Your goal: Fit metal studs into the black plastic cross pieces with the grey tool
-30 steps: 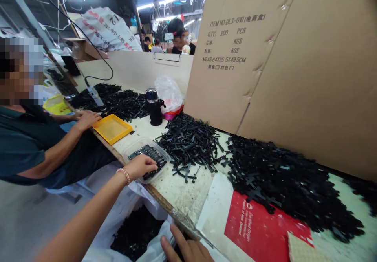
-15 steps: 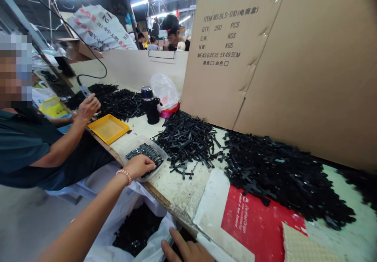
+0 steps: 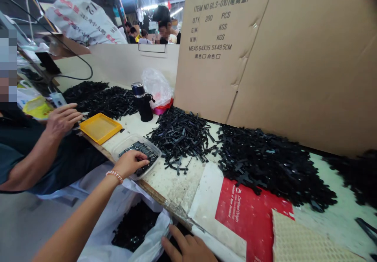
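Observation:
My left hand [image 3: 129,163], with a beaded bracelet on its wrist, reaches over a clear plastic box [image 3: 118,148] at the table's edge. Its fingers are curled together and touch the small black parts [image 3: 141,147] lying in rows in the box. Whatever sits between the fingertips is hidden. Low in the picture, my right hand [image 3: 191,248] rests by the table edge, beside a white sack [image 3: 153,236] with black pieces [image 3: 135,226] in it. Its fingers are apart and hold nothing visible. Right of the box lies a heap of thin black strips [image 3: 182,136].
A larger black heap [image 3: 271,167] lies by a tall cardboard carton [image 3: 294,65]. Red printed card [image 3: 235,211] covers part of the tabletop. A yellow tray [image 3: 100,128] and a dark flask [image 3: 145,107] stand to the left, near a co-worker's hand [image 3: 63,118].
The view has shifted slightly, so most things sit further left. My left hand stays at the clear box and my right hand by the edge. The co-worker's hand has lowered.

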`<action>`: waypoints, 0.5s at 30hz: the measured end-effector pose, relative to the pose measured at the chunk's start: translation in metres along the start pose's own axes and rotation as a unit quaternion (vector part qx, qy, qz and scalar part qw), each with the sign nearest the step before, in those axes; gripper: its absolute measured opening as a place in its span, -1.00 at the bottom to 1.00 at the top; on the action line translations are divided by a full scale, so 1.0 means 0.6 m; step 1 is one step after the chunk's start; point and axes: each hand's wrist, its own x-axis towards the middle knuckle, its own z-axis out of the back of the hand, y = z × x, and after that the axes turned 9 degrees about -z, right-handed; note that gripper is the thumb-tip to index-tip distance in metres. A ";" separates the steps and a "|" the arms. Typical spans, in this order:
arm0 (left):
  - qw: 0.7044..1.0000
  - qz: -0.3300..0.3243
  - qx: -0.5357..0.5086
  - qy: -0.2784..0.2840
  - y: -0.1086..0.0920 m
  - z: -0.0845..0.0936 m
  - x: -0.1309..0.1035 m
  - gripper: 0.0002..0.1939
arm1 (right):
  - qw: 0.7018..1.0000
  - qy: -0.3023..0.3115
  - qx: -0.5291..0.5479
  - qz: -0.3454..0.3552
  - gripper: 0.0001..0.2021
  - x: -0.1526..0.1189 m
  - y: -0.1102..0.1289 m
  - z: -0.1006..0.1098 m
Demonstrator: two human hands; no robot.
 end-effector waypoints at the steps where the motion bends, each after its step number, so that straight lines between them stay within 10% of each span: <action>1: 0.999 -0.018 0.018 -0.027 -0.011 0.003 -0.009 -0.59 | 1.000 0.013 0.003 0.003 -0.68 0.002 -0.001 0.003; 5: 0.978 -0.142 0.065 -0.141 -0.082 -0.022 -0.050 -0.60 | 0.997 0.074 0.025 0.007 -0.56 0.014 -0.014 0.046; 9: 0.963 -0.235 0.092 -0.093 -0.149 -0.107 -0.053 -0.60 | 0.994 0.081 0.065 -0.028 -0.52 0.000 -0.049 0.122; 15: 0.968 -0.195 0.131 -0.087 -0.165 -0.185 0.009 -0.58 | 0.948 0.089 0.107 -0.287 -0.42 -0.105 -0.132 0.261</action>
